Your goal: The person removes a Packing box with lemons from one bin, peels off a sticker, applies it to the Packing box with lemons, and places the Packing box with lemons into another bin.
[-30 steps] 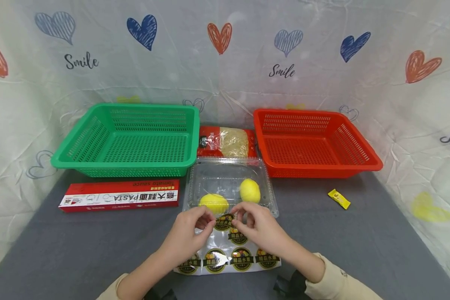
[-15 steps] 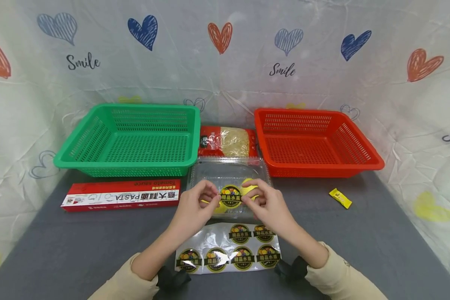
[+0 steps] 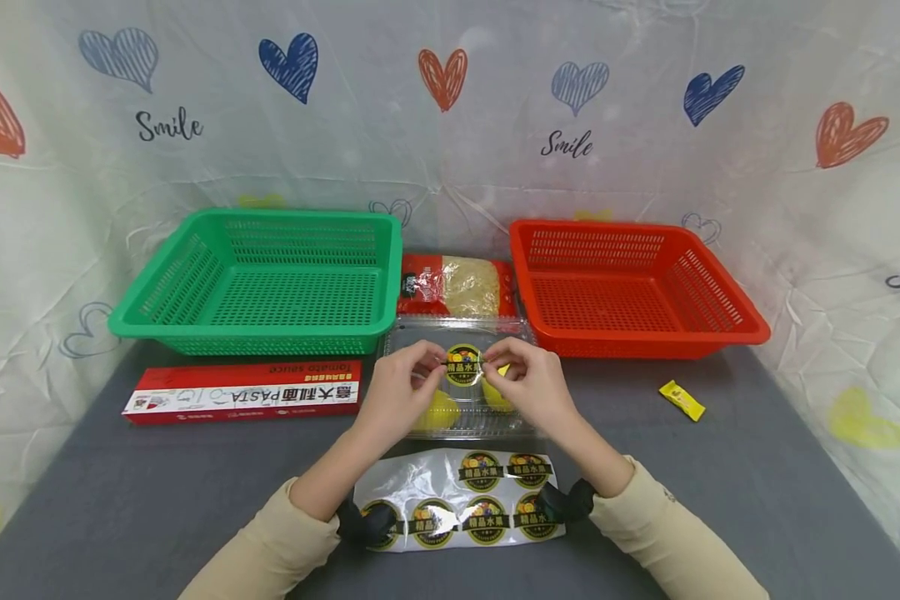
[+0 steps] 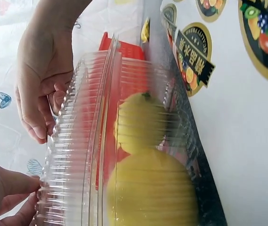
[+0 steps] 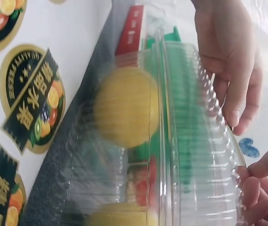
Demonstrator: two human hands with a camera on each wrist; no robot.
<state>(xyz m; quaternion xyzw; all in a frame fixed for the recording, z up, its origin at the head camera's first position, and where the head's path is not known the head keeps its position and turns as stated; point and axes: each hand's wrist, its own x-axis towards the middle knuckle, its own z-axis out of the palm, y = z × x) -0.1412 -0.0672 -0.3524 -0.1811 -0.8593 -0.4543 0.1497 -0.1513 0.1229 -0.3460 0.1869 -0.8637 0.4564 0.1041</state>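
Note:
A round black-and-gold fruit sticker (image 3: 463,365) is stretched between both hands over the lid of a clear plastic clamshell box (image 3: 471,423). My left hand (image 3: 399,385) pinches its left edge between thumb and fingers. The right hand (image 3: 534,385) pinches the opposite edge. Inside the closed box lie two yellow lemons, the left lemon (image 3: 437,413) and the right lemon (image 3: 497,395), seen larger through the ribbed side as a lemon (image 4: 150,188) in the left wrist view. In front of the box lies a sheet of the same stickers (image 3: 450,477).
A green basket (image 3: 270,340) stands at the back left, a red basket (image 3: 645,343) at the back right. Between them lies a red bag (image 3: 468,285) with pale contents. A pasta box (image 3: 243,392) is at left, a small yellow packet (image 3: 681,400) at right.
Both hands have lifted the sticker off the sheet and moved it forward over the box lid. The sheet and the baskets stay in place.

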